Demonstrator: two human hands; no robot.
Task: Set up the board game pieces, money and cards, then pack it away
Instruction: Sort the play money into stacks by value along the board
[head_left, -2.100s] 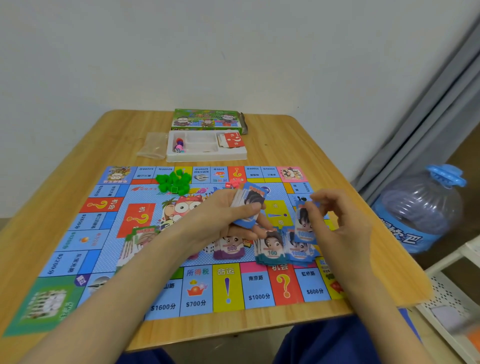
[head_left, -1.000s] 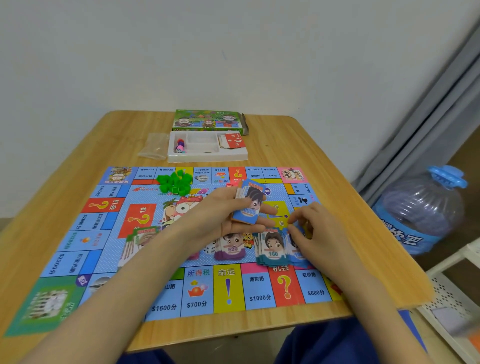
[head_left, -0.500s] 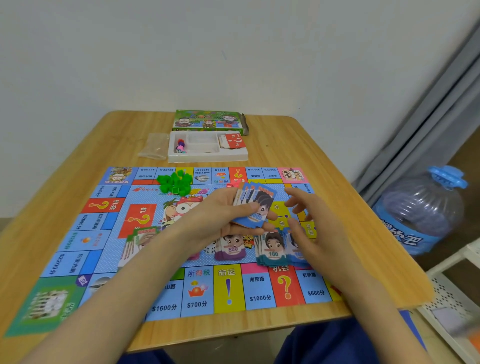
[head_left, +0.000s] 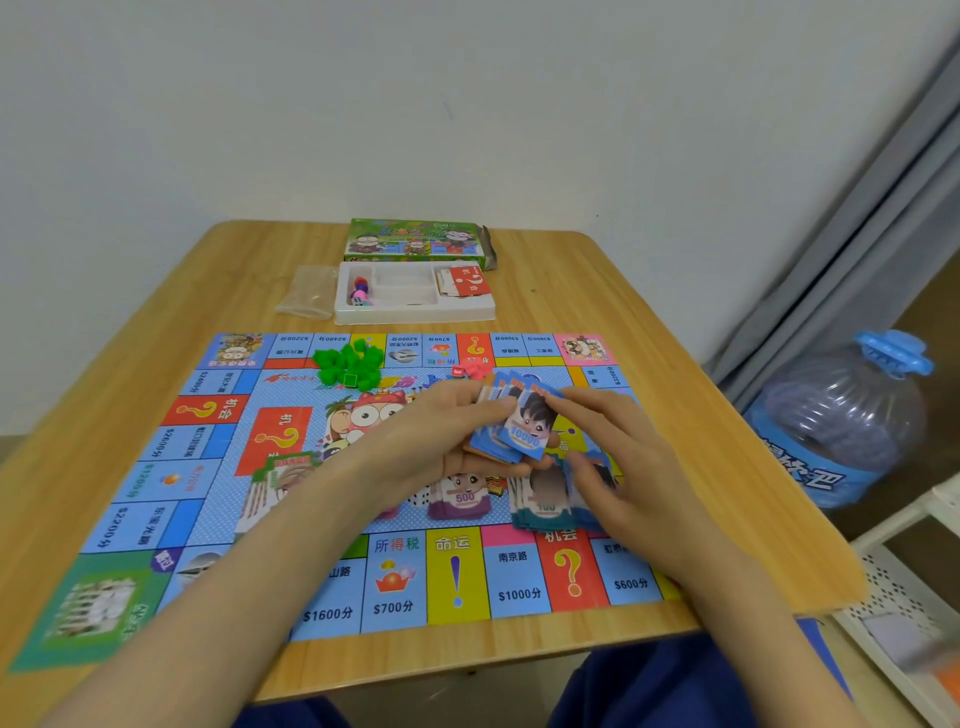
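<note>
A light wooden table stands pushed against a plain white wall. Right of the table hangs a grey curtain; below it, a large blue water jug sits on the brown floor beside a white perforated rack.

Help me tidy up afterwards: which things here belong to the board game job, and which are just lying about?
Game: game board, blue 10000 notes in the left hand, 500 notes, 100 notes, green houses, white tray, red cards, game box.
Lying about: water jug, white rack.
</note>
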